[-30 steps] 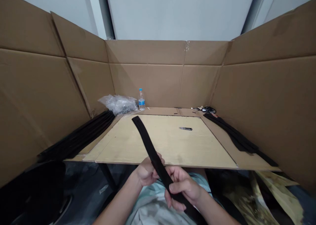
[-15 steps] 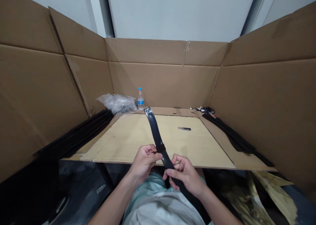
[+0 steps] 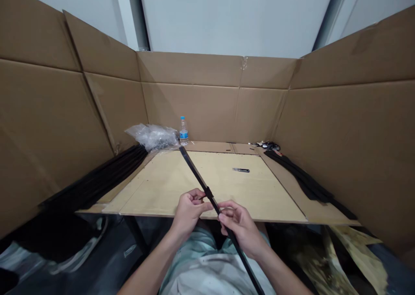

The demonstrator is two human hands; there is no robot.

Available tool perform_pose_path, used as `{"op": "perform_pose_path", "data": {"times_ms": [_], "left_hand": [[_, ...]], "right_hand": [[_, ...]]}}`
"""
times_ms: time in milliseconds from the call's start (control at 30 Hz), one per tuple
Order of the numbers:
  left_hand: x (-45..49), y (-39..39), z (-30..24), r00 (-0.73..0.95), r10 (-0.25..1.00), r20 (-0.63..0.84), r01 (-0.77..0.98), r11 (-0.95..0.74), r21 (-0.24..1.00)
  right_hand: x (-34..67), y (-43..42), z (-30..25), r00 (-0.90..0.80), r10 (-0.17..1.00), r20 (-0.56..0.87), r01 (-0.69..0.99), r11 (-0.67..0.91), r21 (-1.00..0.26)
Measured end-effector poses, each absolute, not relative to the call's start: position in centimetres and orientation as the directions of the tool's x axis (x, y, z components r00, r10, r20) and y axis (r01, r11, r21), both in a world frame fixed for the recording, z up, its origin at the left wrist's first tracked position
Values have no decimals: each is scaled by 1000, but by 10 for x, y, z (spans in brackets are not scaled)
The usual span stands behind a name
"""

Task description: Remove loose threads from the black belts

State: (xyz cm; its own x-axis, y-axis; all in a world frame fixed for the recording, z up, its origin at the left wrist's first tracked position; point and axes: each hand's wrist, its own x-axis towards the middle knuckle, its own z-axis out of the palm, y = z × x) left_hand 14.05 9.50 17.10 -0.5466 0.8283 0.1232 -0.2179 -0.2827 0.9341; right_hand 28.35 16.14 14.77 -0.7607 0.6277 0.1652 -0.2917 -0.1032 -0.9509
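Nearest, over a pale shirt (image 3: 210,267), the right hand (image 3: 238,226) was closed on a long black strap (image 3: 196,169), pinching it between thumb and fingers; the left hand (image 3: 189,210) gripped the same strap higher up, just beside a small black loop (image 3: 209,193), and the two hands stood close together but apart. Both forearms came up from below and angled inward. The strap had just been turned: half a second before it showed its broad face, and now it showed only its thin edge, so it looked like a narrow line; it ran diagonally from below the right hand, across the hands, to above the far part of a plywood board (image 3: 259,195). Its far end seemed to have a metal eyelet, but from this angle I could not be sure. On the board lay a small folding knife (image 3: 241,170); beyond stood a water bottle (image 3: 183,132) beside a crumpled plastic bag (image 3: 152,137), before a cardboard wall (image 3: 191,105).
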Motion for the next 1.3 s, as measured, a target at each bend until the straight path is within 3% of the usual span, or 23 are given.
{"op": "perform_pose_path", "data": {"times_ms": [167,400,567,867,1133,1300], "left_hand": [[142,92,174,-409,899,158,-298,-295,908],[153,93,161,-174,968,181,-386,-236,892],[163,90,160,-75,980,184,-429,-198,881],[167,94,151,-216,971,99,-300,-162,940],[166,95,146,-235,964,123,-269,-186,945],[158,98,144,-228,964,136,-273,-197,942]], "right_hand": [[292,165,157,-834,512,206,-263,-40,-964],[301,172,165,-954,259,154,-222,-258,-940],[295,165,163,-912,390,131,-263,-310,-914],[292,159,168,-823,557,109,-279,-230,-932],[290,156,166,-766,633,117,-288,-175,-941],[291,159,165,-784,603,146,-338,-218,-916]]}}
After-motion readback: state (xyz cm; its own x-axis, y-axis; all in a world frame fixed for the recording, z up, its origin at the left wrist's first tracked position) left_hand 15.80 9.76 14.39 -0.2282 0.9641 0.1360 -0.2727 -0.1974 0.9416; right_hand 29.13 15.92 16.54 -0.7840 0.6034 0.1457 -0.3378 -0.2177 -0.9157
